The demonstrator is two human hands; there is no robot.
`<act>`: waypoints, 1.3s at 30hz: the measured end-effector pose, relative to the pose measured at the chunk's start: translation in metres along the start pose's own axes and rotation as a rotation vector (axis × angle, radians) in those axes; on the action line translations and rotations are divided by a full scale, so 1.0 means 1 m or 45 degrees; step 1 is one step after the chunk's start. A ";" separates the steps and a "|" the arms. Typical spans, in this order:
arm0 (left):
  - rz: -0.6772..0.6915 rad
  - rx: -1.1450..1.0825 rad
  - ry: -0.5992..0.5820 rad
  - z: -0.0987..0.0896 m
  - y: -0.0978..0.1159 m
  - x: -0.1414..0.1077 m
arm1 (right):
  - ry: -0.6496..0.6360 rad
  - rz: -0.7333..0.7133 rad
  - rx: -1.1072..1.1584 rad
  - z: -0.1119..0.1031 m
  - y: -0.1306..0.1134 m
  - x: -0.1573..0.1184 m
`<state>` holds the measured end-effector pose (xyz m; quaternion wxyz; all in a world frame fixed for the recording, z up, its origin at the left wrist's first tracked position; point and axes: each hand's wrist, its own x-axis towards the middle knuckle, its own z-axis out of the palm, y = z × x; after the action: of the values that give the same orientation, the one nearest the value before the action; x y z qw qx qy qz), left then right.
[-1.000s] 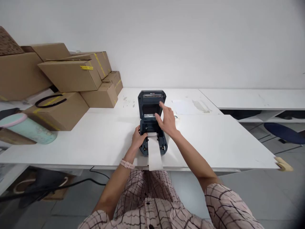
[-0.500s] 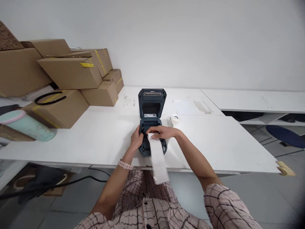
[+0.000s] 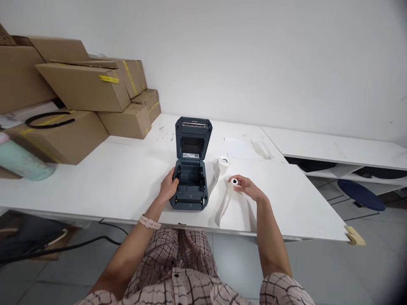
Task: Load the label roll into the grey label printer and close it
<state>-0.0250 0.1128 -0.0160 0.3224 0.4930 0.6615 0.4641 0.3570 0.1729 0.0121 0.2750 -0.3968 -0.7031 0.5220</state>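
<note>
A dark label printer stands on the white table with its lid tilted up and its inside bare. My left hand grips the printer's left side, fingers partly hidden. To the right of the printer, my right hand holds a small white paper roll by its edge, and a loose strip hangs from it down to the table. Behind that hand stands another white roll with a loose strip of its own, apart from the hand.
Cardboard boxes are piled at the back left, with a black hoop on one. A mint tumbler lies at the left. White paper is behind the rolls. A blue stool is at the right.
My right hand has lifted the small roll out of the printer and carried it to the right, its strip trailing. My left hand stays on the printer. The view has shifted rightward.
</note>
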 end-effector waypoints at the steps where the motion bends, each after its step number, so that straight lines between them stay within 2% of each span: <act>1: 0.002 0.008 0.000 0.000 -0.001 0.001 | -0.017 0.016 0.039 0.000 0.008 0.003; 3: 0.005 0.024 0.000 0.000 -0.002 0.002 | -0.063 0.032 0.129 -0.002 0.024 0.006; 5: 0.008 0.037 0.001 0.001 -0.002 0.002 | -0.036 0.006 0.223 -0.010 0.035 0.010; 9: 0.004 0.042 0.009 0.001 0.000 0.002 | 0.201 -0.054 0.311 -0.031 0.035 0.036; 12: 0.007 0.001 0.018 0.002 0.004 0.000 | 0.181 0.000 0.208 -0.033 0.021 0.073; 16: 0.021 -0.080 0.051 0.003 0.008 -0.002 | 0.057 0.116 0.139 -0.015 0.005 0.112; 20: 0.007 -0.138 0.098 0.004 0.010 -0.004 | 0.044 0.043 0.157 0.000 -0.014 0.118; 22: 0.012 -0.185 0.090 0.005 0.011 -0.005 | 0.015 -0.010 0.184 0.007 -0.035 0.115; 24: 0.014 -0.254 0.062 0.006 0.013 -0.006 | -0.085 -0.102 0.157 0.018 -0.066 0.111; 26: -0.006 -0.349 0.044 0.007 0.016 -0.008 | -0.245 -0.227 -0.014 0.037 -0.101 0.110; 28: -0.043 -0.468 0.051 0.007 0.019 -0.011 | -0.392 -0.297 -0.367 0.061 -0.133 0.113; 31: -0.099 -0.623 0.080 0.006 0.025 -0.015 | -0.485 -0.241 -0.948 0.099 -0.159 0.122; 34: -0.128 -0.694 0.077 0.006 0.029 -0.018 | -0.509 -0.153 -1.288 0.126 -0.163 0.132; 39: -0.128 -0.679 0.078 0.007 0.029 -0.018 | -0.542 -0.016 -1.532 0.147 -0.153 0.145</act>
<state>-0.0033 0.1005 0.0083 0.4432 0.3430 0.5490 0.6201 0.1204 0.1986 0.1089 -0.1386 -0.3654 -0.9148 0.1018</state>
